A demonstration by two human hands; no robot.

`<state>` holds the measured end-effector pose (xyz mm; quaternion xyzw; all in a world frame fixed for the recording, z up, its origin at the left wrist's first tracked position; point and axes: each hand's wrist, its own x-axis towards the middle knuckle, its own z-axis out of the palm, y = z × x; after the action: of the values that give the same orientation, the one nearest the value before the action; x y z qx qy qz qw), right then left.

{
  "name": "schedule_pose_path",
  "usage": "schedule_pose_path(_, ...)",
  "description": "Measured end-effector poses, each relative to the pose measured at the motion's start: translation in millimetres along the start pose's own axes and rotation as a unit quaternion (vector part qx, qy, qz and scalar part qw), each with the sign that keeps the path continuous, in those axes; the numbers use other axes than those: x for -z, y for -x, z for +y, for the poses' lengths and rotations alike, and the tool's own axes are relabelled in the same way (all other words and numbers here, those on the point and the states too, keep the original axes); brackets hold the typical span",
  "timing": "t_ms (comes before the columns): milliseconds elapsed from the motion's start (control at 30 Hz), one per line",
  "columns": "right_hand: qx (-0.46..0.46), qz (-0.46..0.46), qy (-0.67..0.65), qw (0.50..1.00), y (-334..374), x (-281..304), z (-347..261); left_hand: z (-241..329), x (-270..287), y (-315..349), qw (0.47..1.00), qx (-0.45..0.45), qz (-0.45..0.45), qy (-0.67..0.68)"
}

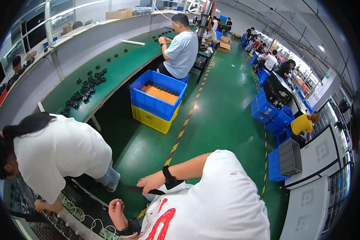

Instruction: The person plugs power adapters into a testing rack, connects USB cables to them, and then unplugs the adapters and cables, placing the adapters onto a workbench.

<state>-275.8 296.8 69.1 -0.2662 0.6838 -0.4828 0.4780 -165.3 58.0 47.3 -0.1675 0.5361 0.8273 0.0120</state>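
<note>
My right hand (151, 183), with a black band on the wrist, reaches leftward in front of my white shirt. Its fingers are bent, and a dark flat piece (157, 192) shows at its lower edge; I cannot make out what it is. Closer to the lower edge, my left hand (117, 212) is raised beside a bench, fingers curled in, with nothing visible in them. Its wrist also wears a black band. Left of it, white cables (93, 225) and green-and-white sockets (70, 204) run along the bench.
A person in white (64, 148) bends over the bench at left. A blue crate (154, 106) sits on a yellow crate (150, 120) ahead. Black parts (84, 92) lie on a long green table (108, 78), where another person (182, 52) sits. Blue crates (264, 106) line the right side.
</note>
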Motion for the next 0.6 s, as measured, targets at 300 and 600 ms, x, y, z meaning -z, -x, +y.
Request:
schedule_pose_path(300,0.082,0.224,0.364,0.900,22.9,5.6,-92.6,31.2,-69.0,-3.6,0.877,0.076,-0.417,-0.226)
schedule_pose_path(600,0.086,0.290,0.327,0.895,26.1,32.3,-132.8,41.4,-115.9,-14.7,0.771,0.104,-0.406,-0.480)
